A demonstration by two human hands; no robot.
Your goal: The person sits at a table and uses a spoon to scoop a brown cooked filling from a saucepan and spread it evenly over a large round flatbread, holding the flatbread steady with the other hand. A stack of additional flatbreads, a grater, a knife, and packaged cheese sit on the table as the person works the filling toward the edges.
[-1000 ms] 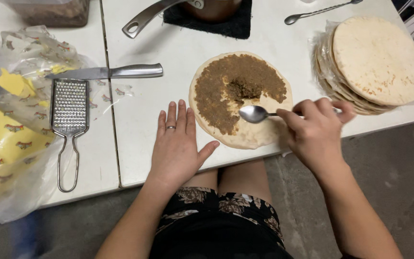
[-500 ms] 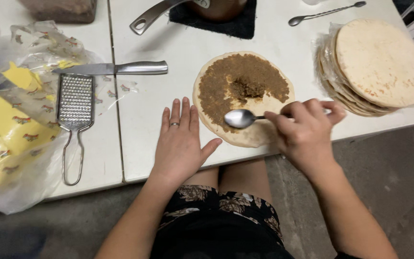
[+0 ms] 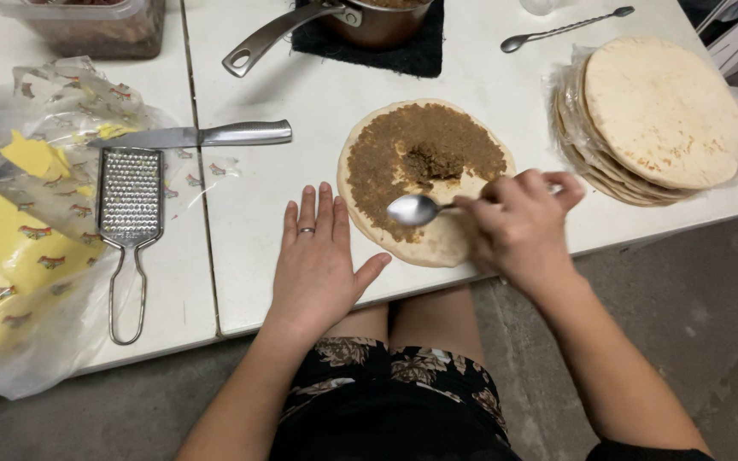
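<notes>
Under the right hand (image 3: 518,224) a spoon (image 3: 416,209) is gripped by the handle, bowl pointing left and held just over the near bare edge of a flatbread (image 3: 437,243). Brown filling (image 3: 386,162) is seen over most of that flatbread, with a thicker heap (image 3: 433,160) just beyond the spoon; the near rim is uncovered. The left hand (image 3: 318,260) is laid flat and empty, fingers spread, on the table (image 3: 241,273) just left of the flatbread.

Judgement: the heap is best drawn toward the bare rim with the back of the spoon, in light strokes, so the bread is not torn; a narrow margin is best left clean.

Count: spoons, two, the second (image 3: 561,28) well beyond the right hand; one knife (image 3: 202,135); one grater (image 3: 130,218); one pan (image 3: 335,17); one stack of plain flatbreads (image 3: 659,111), number not countable.
</notes>
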